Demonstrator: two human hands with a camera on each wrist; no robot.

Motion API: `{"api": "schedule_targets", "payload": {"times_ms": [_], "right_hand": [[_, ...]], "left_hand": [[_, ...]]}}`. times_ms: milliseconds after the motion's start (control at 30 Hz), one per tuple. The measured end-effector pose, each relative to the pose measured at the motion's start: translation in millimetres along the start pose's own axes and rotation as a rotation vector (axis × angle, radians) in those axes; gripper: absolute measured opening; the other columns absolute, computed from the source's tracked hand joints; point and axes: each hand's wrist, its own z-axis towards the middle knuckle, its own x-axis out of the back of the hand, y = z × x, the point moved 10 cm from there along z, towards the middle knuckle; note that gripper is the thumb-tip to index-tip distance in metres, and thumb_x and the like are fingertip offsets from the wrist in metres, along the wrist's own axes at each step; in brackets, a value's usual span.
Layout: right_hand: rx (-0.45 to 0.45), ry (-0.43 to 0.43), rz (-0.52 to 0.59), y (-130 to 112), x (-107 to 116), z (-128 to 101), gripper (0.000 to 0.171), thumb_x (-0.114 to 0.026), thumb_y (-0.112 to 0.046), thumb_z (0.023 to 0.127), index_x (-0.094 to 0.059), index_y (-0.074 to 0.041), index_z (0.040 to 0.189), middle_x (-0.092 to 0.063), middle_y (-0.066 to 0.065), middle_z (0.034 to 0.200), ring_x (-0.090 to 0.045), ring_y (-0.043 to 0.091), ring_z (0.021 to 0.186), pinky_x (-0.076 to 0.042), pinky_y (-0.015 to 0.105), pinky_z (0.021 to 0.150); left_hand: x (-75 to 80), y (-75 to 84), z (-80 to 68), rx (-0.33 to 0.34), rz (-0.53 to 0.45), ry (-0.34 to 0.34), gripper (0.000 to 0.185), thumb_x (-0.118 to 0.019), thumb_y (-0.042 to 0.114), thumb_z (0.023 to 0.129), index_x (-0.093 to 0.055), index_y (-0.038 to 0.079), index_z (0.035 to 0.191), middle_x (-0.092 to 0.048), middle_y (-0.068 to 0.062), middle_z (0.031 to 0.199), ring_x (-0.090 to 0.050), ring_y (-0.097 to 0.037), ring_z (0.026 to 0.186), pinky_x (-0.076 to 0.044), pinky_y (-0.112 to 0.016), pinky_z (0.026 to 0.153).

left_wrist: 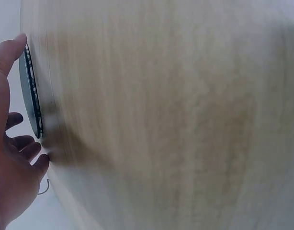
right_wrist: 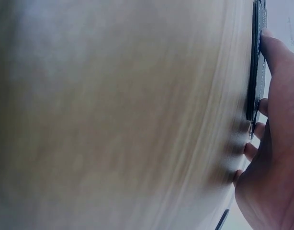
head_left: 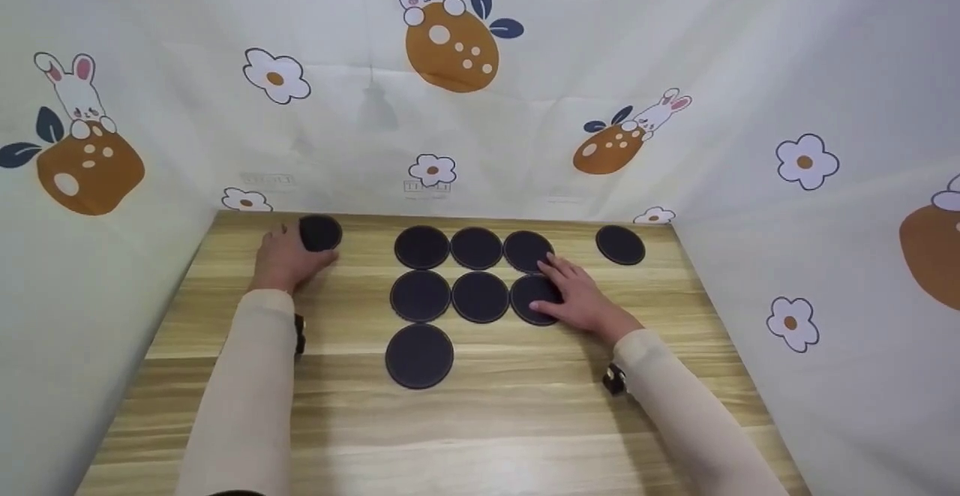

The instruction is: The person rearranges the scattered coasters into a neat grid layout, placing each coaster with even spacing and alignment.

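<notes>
Head view: left hand (head_left: 289,260) grips a dark round felt coaster (head_left: 320,232) tilted off the wooden table (head_left: 525,421), far left; right hand (head_left: 577,297) lies flat, steadying the gridded coasters (head_left: 480,296)

Left wrist: fingers (left_wrist: 5,52) curl around its edge

Right wrist: fingertips (right_wrist: 271,48) rest straight on them

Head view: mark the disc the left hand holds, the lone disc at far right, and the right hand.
disc in left hand (head_left: 321,232), head view, middle of its dark face.
lone disc (head_left: 620,245), head view, centre of its top.
right hand (head_left: 574,297), head view, back of the hand.
</notes>
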Motion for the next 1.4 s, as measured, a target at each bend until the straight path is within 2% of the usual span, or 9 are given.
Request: {"api": "schedule_targets", "payload": {"times_ms": [133, 333, 467, 700, 1067, 1267, 1400], "right_hand": [[0.003, -0.01, -0.005, -0.6, -1.0, 1.2, 0.091, -0.074, -0.057, 0.102, -0.042, -0.007, 0.171, -0.028, 0.022, 0.18, -0.025, 0.053, 0.163, -0.019, 0.068, 0.131], [0.003, -0.009, -0.015, 2.8, -3.9, 2.7, 0.092, -0.074, -0.058, 0.102, -0.041, -0.008, 0.171, -0.027, 0.021, 0.18, -0.025, 0.052, 0.163, -0.02, 0.068, 0.131], [-0.004, -0.01, -0.006, 2.4, -3.7, 2.8, 0.092, -0.074, -0.059, 0.101, -0.041, -0.009, 0.171, -0.027, 0.019, 0.181, -0.025, 0.051, 0.163, -0.021, 0.068, 0.13], [-0.007, -0.01, -0.003, -0.6, -3.8, 1.4, 0.092, -0.074, -0.059, 0.102, -0.042, -0.009, 0.171, -0.027, 0.019, 0.181, -0.026, 0.053, 0.162, -0.022, 0.07, 0.129], [-0.01, -0.011, -0.007, 0.8, -1.2, 0.2, 0.092, -0.073, -0.059, 0.102, -0.041, -0.009, 0.172, -0.027, 0.02, 0.181, -0.025, 0.052, 0.163, -0.021, 0.07, 0.13], [-0.001, 0.003, 0.0, -0.9, 0.7, 0.5, 0.09, -0.075, -0.056, 0.101, -0.044, -0.006, 0.17, -0.03, 0.023, 0.179, -0.027, 0.054, 0.162, -0.022, 0.07, 0.129], [-0.009, -0.009, -0.007, -0.5, -1.4, 0.1, 0.091, -0.074, -0.057, 0.102, -0.042, -0.008, 0.171, -0.028, 0.021, 0.18, -0.026, 0.053, 0.163, -0.022, 0.069, 0.13]], "left_hand": [[2.2, 1.6, -3.2, -0.015, -0.001, 0.012, 0.107, -0.074, 0.054, 0.098, -0.028, -0.016, 0.166, -0.029, -0.048, 0.164, -0.028, -0.065, 0.152, -0.032, -0.073, 0.123], [2.8, -2.1, -6.6, 0.026, -0.05, 0.019, 0.096, -0.073, 0.05, 0.101, -0.037, -0.012, 0.165, -0.03, -0.042, 0.168, -0.033, -0.06, 0.154, -0.035, -0.071, 0.123], [3.7, -3.9, -6.2, 0.024, -0.05, 0.048, 0.095, -0.077, 0.049, 0.097, -0.044, -0.014, 0.16, -0.038, -0.044, 0.161, -0.038, -0.06, 0.15, -0.037, -0.07, 0.121], [4.8, -1.1, -6.2, -0.009, 0.011, 0.091, 0.094, -0.078, 0.048, 0.093, -0.049, -0.017, 0.154, -0.046, -0.046, 0.152, -0.041, -0.06, 0.142, -0.04, -0.071, 0.118], [6.2, 18.5, -11.9, -0.035, -0.003, 0.087, 0.089, -0.08, 0.05, 0.092, -0.057, -0.013, 0.151, -0.057, -0.04, 0.145, -0.053, -0.055, 0.135, -0.045, -0.07, 0.114], [2.8, 35.3, -15.4, -0.093, -0.017, 0.099, 0.09, -0.081, 0.05, 0.093, -0.055, -0.012, 0.153, -0.055, -0.039, 0.149, -0.051, -0.056, 0.138, -0.042, -0.071, 0.116], [-4.4, 40.8, -16.5, -0.112, -0.032, 0.086, 0.092, -0.081, 0.051, 0.093, -0.054, -0.011, 0.155, -0.052, -0.038, 0.153, -0.05, -0.056, 0.14, -0.042, -0.07, 0.117]]}}
